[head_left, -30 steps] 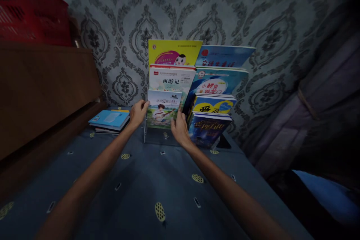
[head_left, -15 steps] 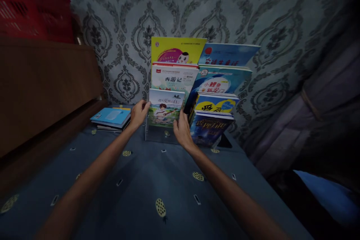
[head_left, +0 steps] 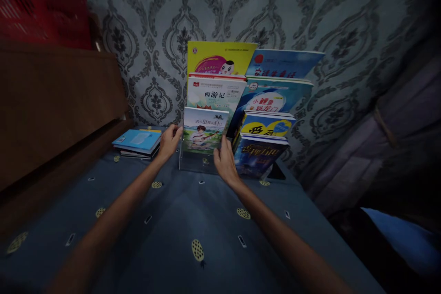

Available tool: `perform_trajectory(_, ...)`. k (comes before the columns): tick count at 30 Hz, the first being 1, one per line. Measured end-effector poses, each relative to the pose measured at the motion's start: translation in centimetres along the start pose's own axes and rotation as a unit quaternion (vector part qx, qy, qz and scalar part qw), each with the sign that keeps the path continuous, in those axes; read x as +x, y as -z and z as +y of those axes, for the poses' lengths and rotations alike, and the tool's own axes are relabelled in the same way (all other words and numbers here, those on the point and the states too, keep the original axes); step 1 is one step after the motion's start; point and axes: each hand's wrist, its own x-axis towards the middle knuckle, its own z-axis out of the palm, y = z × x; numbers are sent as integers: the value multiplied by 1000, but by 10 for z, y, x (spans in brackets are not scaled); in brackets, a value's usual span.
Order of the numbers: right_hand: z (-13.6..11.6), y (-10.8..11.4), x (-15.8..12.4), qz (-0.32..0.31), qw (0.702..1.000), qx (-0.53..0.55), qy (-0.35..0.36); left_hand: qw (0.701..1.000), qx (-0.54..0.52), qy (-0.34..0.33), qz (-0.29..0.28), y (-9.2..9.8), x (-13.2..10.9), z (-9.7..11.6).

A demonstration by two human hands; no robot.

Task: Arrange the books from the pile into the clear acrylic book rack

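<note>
A small book with a picture of a figure playing a guitar stands upright in the front left of a clear stand. My left hand is beside the book's left edge, fingers loosely bent and slightly apart from the cover. At the lower right edge, my right hand has its thumb on the front and its fingers along the side. Behind rise a white book and a yellow book. To the right stands a dark blue book.
Blue books lie stacked at the left. More upright books, including a teal one, fill the right column. A wooden cabinet with a red basket borders the left. The patterned cloth covers the surface.
My left hand has eased slightly away from the book's left edge. The right hand and the book keep their places while the view shifts a little.
</note>
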Motion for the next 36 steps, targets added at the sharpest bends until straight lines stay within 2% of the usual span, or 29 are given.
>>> perform_trajectory(3, -4, 6, -12, -3, 1000, 18, 6, 998, 55, -2, -15, 6, -11, -15)
perform_trajectory(5, -9, 11, -27, -13, 999, 34, 17, 989, 146, 1, -34, 14, -20, -30)
perform_trajectory(8, -17, 17, -57, -45, 997, 52, 47, 947, 313, 15, -66, 29, -33, -55)
perform_trajectory(10, -20, 16, -80, -79, 993, 62, 64, 912, 397, 48, -92, 39, -38, -71)
perform_trajectory(12, -19, 12, -102, -117, 989, 69, 63, 883, 443, 86, -126, 48, -40, -83)
perform_trajectory(14, -16, 7, -119, -155, 984, 72, 45, 867, 461, 103, -160, 57, -40, -91)
perform_trajectory(19, -10, 5, -135, -234, 968, 84, 11, 864, 464, 76, -179, 73, -39, -90)
perform_trajectory(25, -13, 11, -135, -241, 966, 90, 6, 862, 465, 62, -192, 92, -56, -78)
perform_trajectory(30, -15, 13, -136, -247, 965, 91, 17, 836, 500, 6, -226, 107, -74, -77)
perform_trajectory(36, -15, 12, -134, -251, 964, 88, 23, 814, 524, -32, -249, 112, -78, -74)
